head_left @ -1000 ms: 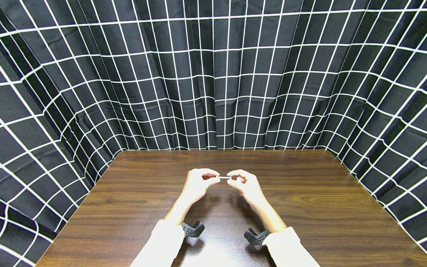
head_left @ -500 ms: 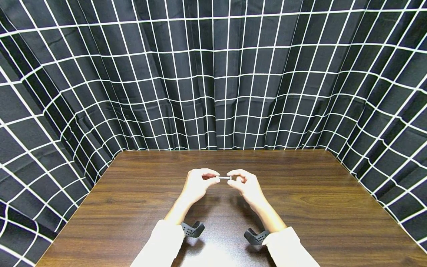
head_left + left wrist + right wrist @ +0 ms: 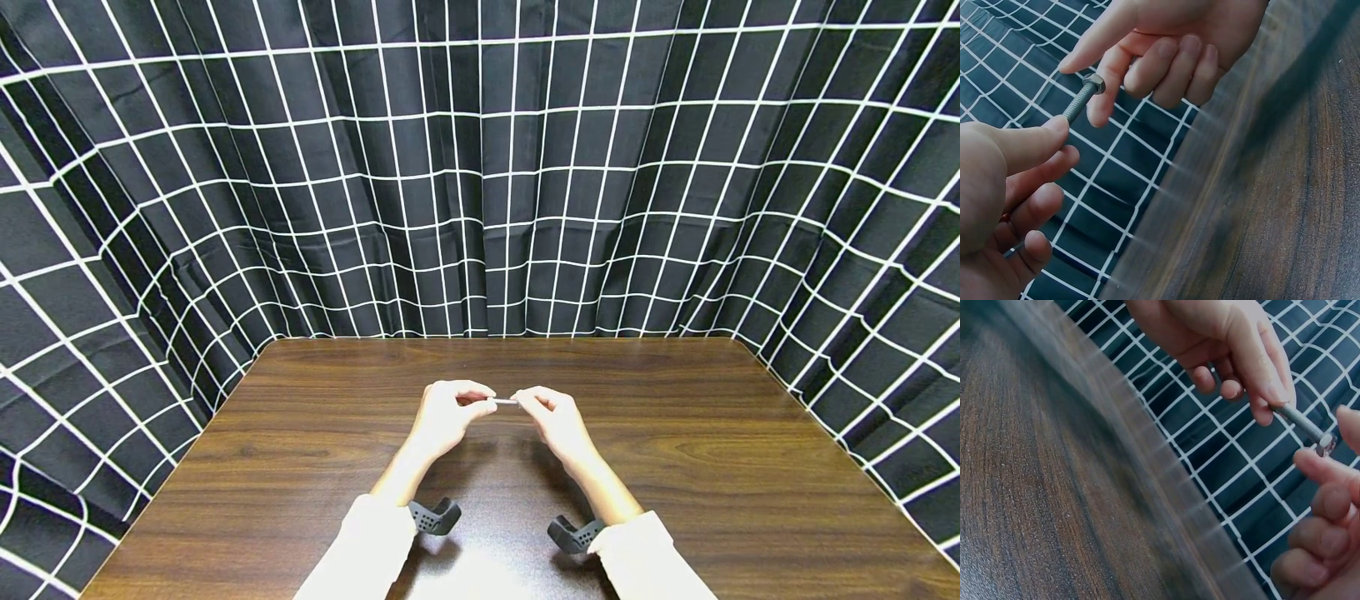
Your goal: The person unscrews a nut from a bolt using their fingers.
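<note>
A grey threaded bolt (image 3: 506,402) lies level between both hands above the table. My left hand (image 3: 442,415) pinches one end between thumb and index finger, hiding that end. At the other end sits a hexagonal piece that looks like a nut (image 3: 1093,82). Around it my right hand (image 3: 555,421) has its thumb and index finger spread; in the right wrist view the index fingertip touches the nut (image 3: 1325,444), while the thumb stands slightly apart. The right hand's other fingers (image 3: 1175,72) are bent and hold nothing.
A brown wood-grain table (image 3: 300,450) lies under the hands. Behind and beside it hangs a black curtain (image 3: 498,192) with a white grid. Grey bands with dark mounts (image 3: 435,517) sit at both wrists, below pale sleeves (image 3: 363,542).
The thumb and index finger of my right hand have shifted across each other at the nut end. My left hand keeps its pinch on the bolt, almost unmoved.
</note>
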Available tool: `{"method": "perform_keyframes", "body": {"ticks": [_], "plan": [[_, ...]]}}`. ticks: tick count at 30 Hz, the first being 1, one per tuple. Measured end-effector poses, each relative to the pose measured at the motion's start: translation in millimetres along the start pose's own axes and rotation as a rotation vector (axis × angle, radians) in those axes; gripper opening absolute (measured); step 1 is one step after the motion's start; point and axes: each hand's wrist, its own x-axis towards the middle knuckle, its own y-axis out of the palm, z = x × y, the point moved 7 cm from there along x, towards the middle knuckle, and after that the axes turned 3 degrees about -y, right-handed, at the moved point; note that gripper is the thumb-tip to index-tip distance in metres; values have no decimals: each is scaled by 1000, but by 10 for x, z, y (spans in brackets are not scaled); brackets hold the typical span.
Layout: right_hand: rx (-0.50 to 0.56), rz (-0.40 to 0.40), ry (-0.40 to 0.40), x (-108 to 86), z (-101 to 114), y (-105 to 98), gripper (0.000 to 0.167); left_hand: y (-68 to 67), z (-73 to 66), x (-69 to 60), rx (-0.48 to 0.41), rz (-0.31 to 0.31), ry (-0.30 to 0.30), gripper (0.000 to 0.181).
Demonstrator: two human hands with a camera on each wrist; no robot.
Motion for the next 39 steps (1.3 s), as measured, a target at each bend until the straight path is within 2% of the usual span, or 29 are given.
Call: {"method": "perform_keyframes", "body": {"ticks": [4, 7, 14, 20, 25, 29, 39], "plan": [[-93, -43, 18, -3, 0, -20, 32, 16, 4, 0, 1, 1, 5, 13], [-113, -56, 17, -10, 2, -34, 35, 23, 0, 3, -1, 0, 9, 12], [-54, -47, 47, -25, -46, -43, 37, 47, -5, 17, -9, 19, 10, 12], [-19, -28, 73, -27, -44, -40, 33, 36, -27, 6, -11, 2, 34, 12], [-4, 5, 84, -83, 160, -17, 27, 24, -21, 0, -27, -7, 33, 12], [-49, 14, 60, -119, 325, 0, 22, 8, -6, 0, -19, -11, 26, 12], [-38, -29, -21, 5, 32, -17, 15, -18, 10, 1, -17, -15, 10, 13]]}}
